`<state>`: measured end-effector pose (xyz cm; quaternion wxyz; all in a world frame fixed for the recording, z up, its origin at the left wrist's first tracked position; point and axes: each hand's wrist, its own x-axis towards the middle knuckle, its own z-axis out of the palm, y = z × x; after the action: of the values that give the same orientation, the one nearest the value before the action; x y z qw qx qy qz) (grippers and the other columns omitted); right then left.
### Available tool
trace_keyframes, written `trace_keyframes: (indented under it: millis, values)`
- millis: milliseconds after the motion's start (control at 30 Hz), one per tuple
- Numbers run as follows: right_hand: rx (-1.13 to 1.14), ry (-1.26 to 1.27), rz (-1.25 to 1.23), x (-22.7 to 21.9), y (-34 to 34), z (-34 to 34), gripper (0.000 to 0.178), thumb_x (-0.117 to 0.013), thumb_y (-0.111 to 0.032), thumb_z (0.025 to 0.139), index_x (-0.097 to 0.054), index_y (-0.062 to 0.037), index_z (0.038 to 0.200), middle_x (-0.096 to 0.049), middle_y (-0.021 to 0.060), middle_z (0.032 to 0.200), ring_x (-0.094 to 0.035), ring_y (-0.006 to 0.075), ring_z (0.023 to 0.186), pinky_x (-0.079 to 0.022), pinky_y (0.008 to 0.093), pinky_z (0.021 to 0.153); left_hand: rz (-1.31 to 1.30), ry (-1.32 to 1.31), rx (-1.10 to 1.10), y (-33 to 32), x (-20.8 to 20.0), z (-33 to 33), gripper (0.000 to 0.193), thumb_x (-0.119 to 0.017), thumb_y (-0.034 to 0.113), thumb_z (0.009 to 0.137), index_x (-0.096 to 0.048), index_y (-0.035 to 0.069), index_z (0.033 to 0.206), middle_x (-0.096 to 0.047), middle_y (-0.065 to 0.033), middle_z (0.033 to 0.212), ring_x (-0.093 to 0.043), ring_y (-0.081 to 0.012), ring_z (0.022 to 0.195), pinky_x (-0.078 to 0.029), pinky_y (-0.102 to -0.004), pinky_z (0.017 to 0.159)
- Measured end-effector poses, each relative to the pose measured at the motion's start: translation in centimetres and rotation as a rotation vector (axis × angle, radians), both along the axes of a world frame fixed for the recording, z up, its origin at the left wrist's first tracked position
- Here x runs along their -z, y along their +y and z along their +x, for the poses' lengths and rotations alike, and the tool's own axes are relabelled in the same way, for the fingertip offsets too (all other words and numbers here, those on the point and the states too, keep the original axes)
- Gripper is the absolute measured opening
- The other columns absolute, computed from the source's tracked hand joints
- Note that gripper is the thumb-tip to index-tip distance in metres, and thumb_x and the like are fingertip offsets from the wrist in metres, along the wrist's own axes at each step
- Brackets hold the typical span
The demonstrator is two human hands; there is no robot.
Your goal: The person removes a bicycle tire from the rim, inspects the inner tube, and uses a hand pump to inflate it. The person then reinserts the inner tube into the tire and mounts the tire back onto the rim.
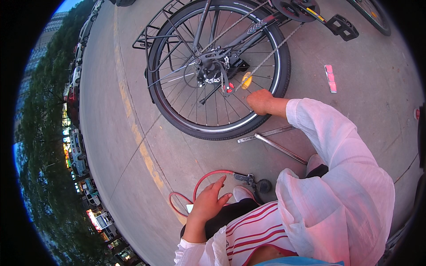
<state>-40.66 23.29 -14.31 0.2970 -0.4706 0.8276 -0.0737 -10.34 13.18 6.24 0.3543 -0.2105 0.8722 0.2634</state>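
A bicycle's rear wheel (213, 131) with a black tyre and thin spokes stands in front of me. My right hand (261, 102) is at the wheel's near right side, its fingers curled closed by the rim and spokes. Whatever those fingers hold, if anything, is hidden. A yellow reflector (246, 80) sits on the spokes just beyond it, near the chain (267, 57) and derailleur (228, 87). Below, my left hand (207, 203) hovers open, fingers apart, holding nothing. Close to it lies a tyre inflator (248, 178) with a round dark gauge and a red hose (197, 182).
Two shiny metal bars (279, 147) lie between the wheel and my feet. A pink-and-white narrow box (330, 79) rests on the concrete at right. The black pedal (341, 27) and rear rack (153, 33) stick out from the bicycle. Another wheel (372, 15) appears at upper right.
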Motion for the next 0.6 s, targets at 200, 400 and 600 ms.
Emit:
trace_keyframes:
  millis: [200,400,600]
  values:
    - [-0.001,-0.002,0.001,-0.09,0.07,-0.09,0.022,-0.061,-0.01,0.08,-0.072,-0.0026,0.098,-0.071,0.0177,0.103,-0.069,0.0323,0.096,-0.055,0.0428,0.079,0.012,0.044,0.013,-0.31,0.4,0.55,0.063,-0.066,0.033,0.09,-0.042,0.009,0.143,-0.062,-0.0221,0.119,-0.059,-0.0374,0.112,-0.048,-0.0414,0.093]
    - [0.002,-0.002,-0.005,0.23,0.16,-0.18,0.022,-0.061,-0.009,0.08,-0.072,-0.0027,0.099,-0.071,0.0178,0.103,-0.069,0.0326,0.096,-0.055,0.0432,0.079,0.013,0.06,0.023,-0.26,0.47,0.53,0.063,-0.065,0.035,0.09,-0.042,0.01,0.143,-0.063,-0.0226,0.118,-0.06,-0.0392,0.11,-0.048,-0.0427,0.091]
    - [0.003,0.002,-0.016,0.18,0.19,-0.14,0.022,-0.061,-0.009,0.081,-0.072,-0.0024,0.099,-0.07,0.0181,0.103,-0.069,0.0327,0.097,-0.055,0.0433,0.08,0.015,0.061,0.021,-0.24,0.47,0.56,0.063,-0.065,0.035,0.09,-0.042,0.009,0.143,-0.062,-0.0229,0.118,-0.06,-0.0392,0.11,-0.048,-0.0429,0.092]
